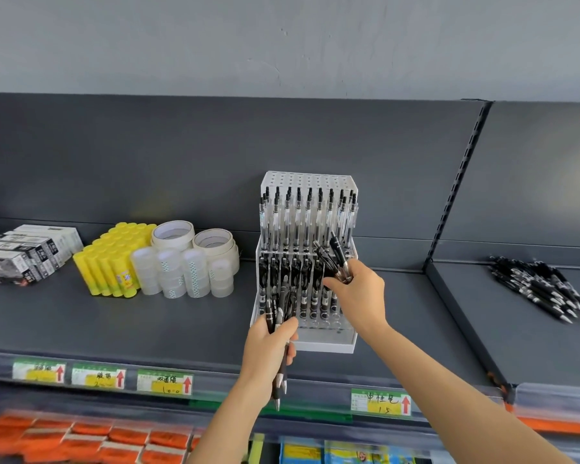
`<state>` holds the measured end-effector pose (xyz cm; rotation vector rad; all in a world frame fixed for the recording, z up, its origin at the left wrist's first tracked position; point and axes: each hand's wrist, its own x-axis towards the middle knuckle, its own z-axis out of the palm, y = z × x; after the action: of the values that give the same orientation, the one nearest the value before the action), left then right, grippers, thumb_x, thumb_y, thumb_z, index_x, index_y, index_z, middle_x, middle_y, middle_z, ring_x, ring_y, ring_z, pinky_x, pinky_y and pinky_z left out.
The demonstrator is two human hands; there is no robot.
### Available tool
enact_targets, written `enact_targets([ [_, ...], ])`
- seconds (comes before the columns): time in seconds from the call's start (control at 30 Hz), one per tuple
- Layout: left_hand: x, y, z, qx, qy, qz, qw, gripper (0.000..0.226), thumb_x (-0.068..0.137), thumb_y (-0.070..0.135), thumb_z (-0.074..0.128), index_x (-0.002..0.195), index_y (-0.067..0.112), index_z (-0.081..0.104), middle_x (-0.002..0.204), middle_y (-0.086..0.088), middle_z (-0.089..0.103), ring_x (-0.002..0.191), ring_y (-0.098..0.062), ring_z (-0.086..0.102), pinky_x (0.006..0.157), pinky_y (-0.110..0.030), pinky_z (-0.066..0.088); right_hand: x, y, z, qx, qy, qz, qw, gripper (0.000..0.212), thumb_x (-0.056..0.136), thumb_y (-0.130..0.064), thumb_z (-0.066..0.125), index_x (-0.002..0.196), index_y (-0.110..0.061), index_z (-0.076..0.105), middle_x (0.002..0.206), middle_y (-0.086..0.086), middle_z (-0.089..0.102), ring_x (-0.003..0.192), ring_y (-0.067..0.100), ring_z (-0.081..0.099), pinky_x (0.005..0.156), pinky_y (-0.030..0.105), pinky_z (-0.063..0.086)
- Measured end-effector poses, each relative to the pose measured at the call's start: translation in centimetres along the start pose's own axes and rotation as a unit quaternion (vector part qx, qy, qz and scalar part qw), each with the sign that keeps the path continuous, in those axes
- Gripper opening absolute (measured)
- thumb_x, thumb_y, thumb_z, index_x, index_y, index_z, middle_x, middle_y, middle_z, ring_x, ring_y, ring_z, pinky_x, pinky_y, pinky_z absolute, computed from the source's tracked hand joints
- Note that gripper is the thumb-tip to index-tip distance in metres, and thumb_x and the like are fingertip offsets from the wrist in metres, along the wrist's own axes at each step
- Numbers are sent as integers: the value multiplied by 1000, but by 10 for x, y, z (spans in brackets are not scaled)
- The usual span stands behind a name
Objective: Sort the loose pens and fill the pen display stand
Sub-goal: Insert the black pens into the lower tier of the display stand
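Observation:
A white stepped pen display stand sits mid-shelf. Its back row holds clear pens with black caps; the front row holds black pens. My left hand is shut on a bunch of black pens, tips pointing down, just in front of the stand's lower left. My right hand is shut on another few black pens, held at the right end of the front row. A heap of loose black pens lies on the shelf to the right.
On the grey shelf left of the stand: yellow glue sticks, clear tape rolls, white tape rolls, boxed goods. A slotted upright divider separates the right shelf. Price labels line the front edge.

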<state>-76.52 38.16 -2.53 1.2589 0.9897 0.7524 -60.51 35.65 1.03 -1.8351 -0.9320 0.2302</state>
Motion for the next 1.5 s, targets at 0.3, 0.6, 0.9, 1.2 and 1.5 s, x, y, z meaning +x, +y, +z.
enact_targets([
  [0.3,-7,7,8,-73,-51,4,996,21,92,18,62,99,-2,59,72,-4,66,48,-13,49,50,-24,44,-19,6,-12,126,5,53,991,19,83,-15,70,76,1,60,60,3,50,54,14,37,52,23,35],
  [0.6,-6,15,32,-155,-118,-49,980,19,94,19,58,105,3,54,81,-13,72,51,-14,50,44,-22,40,-21,6,-30,369,-195,237,878,10,89,2,60,93,-8,59,59,0,50,46,7,38,37,16,27],
  [0.9,2,9,32,-58,-38,-20,997,21,95,22,58,96,2,56,72,-11,70,53,-15,59,45,-23,42,-8,-2,-49,369,-99,171,908,19,83,-1,68,79,-13,55,58,-2,41,47,8,29,39,18,24],
  [1.2,9,2,18,22,21,24,999,25,93,20,60,75,9,47,55,-1,46,45,-13,38,44,-24,35,3,-2,-39,117,38,40,992,26,79,-15,76,67,-5,55,58,-3,52,52,10,40,54,22,35],
  [1.5,8,4,19,7,16,23,1000,20,91,16,62,80,5,50,60,-4,54,43,-12,38,42,-22,33,1,9,-20,14,3,-3,1000,37,78,-14,74,66,-5,40,59,2,42,57,17,30,46,17,32],
])
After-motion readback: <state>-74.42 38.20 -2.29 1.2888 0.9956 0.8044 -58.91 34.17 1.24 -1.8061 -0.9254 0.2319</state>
